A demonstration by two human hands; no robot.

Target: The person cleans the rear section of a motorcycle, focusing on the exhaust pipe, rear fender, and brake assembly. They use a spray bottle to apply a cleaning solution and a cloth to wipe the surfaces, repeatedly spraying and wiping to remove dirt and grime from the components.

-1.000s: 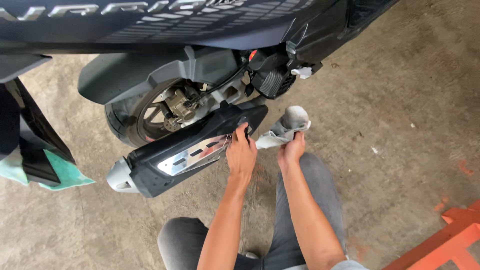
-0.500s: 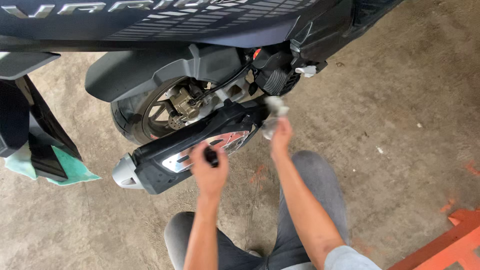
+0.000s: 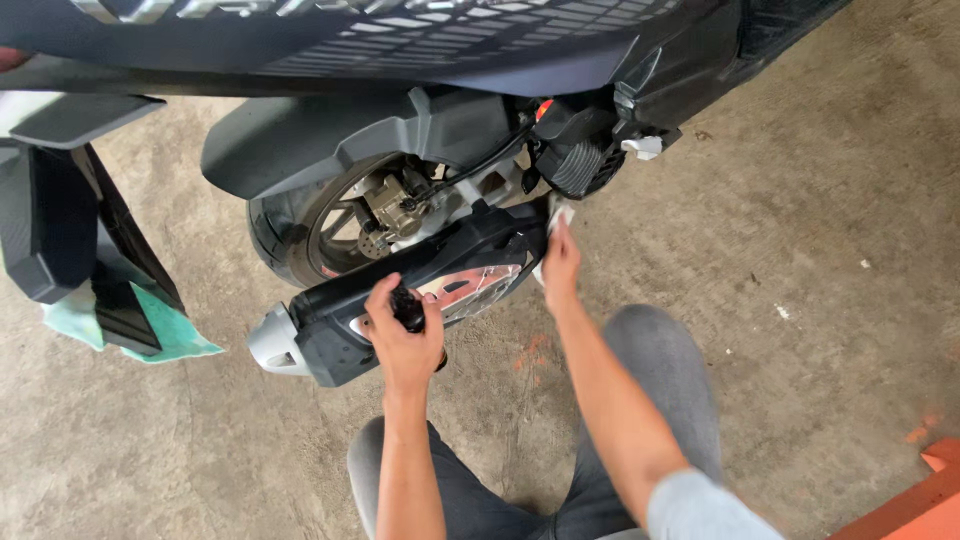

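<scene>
A dark scooter stands over me with its rear wheel (image 3: 330,225) and black exhaust muffler (image 3: 400,290) in front of my knees. My left hand (image 3: 402,335) grips a small black object, perhaps a tool handle or bottle, held against the muffler's shiny heat shield (image 3: 480,285). My right hand (image 3: 560,262) presses a white cloth (image 3: 556,212) against the front end of the muffler, near the engine parts. The cloth is mostly hidden behind my fingers.
Black body panels (image 3: 60,240) lean at the left on a green cloth (image 3: 170,335). An orange object (image 3: 915,495) sits at the lower right corner. Bare concrete floor (image 3: 800,230) surrounds the scooter. My grey-trousered knees (image 3: 660,360) are just below the muffler.
My left hand slid leftward along the muffler, now holding the small black object. My right hand carried the white cloth up to the muffler's front end, bunching it under the fingers.
</scene>
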